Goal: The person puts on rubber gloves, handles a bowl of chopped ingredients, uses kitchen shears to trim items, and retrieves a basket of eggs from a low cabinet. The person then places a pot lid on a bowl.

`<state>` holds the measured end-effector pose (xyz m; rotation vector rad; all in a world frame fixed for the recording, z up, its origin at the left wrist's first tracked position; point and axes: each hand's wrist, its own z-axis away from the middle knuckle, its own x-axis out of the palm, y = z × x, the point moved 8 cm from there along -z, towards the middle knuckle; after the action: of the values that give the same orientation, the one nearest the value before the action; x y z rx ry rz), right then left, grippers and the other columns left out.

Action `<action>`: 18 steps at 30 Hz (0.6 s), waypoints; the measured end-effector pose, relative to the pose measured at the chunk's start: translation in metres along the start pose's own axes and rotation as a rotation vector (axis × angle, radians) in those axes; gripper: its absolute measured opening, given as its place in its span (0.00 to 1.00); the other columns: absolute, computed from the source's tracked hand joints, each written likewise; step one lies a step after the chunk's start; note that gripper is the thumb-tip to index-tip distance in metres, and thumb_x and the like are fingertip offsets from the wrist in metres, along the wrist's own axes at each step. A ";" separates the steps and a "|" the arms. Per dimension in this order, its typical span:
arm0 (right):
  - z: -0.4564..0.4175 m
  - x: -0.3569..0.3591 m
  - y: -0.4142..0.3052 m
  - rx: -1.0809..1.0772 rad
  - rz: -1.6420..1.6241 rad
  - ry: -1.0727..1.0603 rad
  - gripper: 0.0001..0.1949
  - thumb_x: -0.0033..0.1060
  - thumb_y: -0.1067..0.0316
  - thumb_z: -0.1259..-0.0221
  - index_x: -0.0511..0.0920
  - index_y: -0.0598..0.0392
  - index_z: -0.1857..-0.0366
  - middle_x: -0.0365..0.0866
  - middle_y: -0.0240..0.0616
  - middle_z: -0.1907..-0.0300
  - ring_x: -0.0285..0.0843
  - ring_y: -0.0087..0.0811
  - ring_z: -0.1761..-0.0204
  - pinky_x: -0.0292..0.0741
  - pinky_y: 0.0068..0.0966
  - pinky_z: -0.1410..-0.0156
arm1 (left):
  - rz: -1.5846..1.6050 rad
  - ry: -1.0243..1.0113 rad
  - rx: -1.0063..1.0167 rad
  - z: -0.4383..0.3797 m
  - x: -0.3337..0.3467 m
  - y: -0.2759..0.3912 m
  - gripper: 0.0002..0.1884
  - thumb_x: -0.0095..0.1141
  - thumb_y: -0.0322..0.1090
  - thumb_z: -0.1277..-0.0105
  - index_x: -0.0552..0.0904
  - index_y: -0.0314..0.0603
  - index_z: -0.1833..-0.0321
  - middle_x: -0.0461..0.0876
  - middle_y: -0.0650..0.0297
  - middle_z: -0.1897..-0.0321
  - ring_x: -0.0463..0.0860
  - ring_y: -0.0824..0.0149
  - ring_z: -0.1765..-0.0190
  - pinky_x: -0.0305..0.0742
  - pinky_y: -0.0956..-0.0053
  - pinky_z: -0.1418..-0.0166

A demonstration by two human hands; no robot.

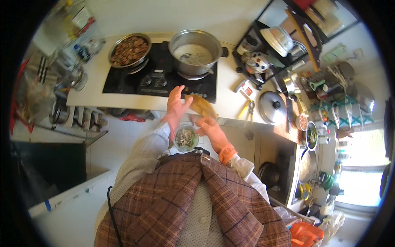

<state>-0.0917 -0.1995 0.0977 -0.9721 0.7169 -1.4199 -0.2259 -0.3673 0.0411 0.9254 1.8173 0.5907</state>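
Note:
A yellowish-brown cloth (202, 106), blurred, hangs over the front edge of the counter. My right hand (212, 131) has its fingers closed at the lower end of this cloth. My left hand (176, 106) is spread with the thumb apart, its thumb tip beside the cloth's upper left corner. Below and between both hands is a round container (186, 138) with greyish and greenish bits in it. Behind my hands lies a black gas hob (159, 69). On it stand a steel pan (130, 50) of browned pieces and a steel pot (196, 54) of pale liquid with a ladle (197, 63).
Yellow-handled pliers-like tool (248, 109) and a pot lid (272, 107) lie at the right of the counter. A knife (289, 114) rests on a wooden cutting board (285, 129). A black rack (265, 55) stands in the corner. Glassware (78, 77) is on the left.

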 end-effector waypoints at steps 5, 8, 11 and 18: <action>0.053 -0.119 0.063 0.139 -0.085 0.343 0.16 0.64 0.50 0.28 0.78 0.52 0.55 0.86 0.36 0.56 0.83 0.28 0.63 0.77 0.26 0.54 | -0.358 -0.530 -0.201 0.013 0.089 0.031 0.55 0.69 0.68 0.44 0.57 0.63 0.16 0.48 0.48 0.15 0.46 0.34 0.17 0.46 0.27 0.22; 0.096 -0.161 0.102 0.190 -0.160 0.481 0.15 0.63 0.51 0.28 0.78 0.52 0.56 0.86 0.35 0.57 0.83 0.28 0.64 0.77 0.24 0.58 | -0.393 -0.674 -0.172 0.026 0.129 0.033 0.55 0.70 0.64 0.44 0.56 0.61 0.16 0.43 0.49 0.13 0.38 0.39 0.14 0.34 0.30 0.18; 0.132 -0.183 0.144 0.234 -0.314 0.618 0.13 0.61 0.54 0.27 0.78 0.52 0.56 0.85 0.34 0.60 0.82 0.27 0.66 0.76 0.22 0.63 | -0.419 -0.650 -0.073 0.036 0.150 0.040 0.49 0.71 0.59 0.43 0.63 0.58 0.18 0.48 0.56 0.13 0.43 0.47 0.13 0.34 0.30 0.18; 0.130 -0.178 0.163 0.355 -0.338 0.630 0.11 0.62 0.56 0.29 0.77 0.52 0.59 0.85 0.34 0.61 0.82 0.26 0.66 0.77 0.24 0.62 | 0.020 -0.497 0.110 0.049 0.168 0.006 0.22 0.58 0.26 0.40 0.84 0.49 0.41 0.74 0.59 0.26 0.67 0.57 0.22 0.45 0.44 0.16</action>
<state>0.0884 -0.0243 -0.0115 -0.3645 0.7316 -2.1074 -0.2185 -0.2290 -0.0653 1.0572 1.4019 0.2418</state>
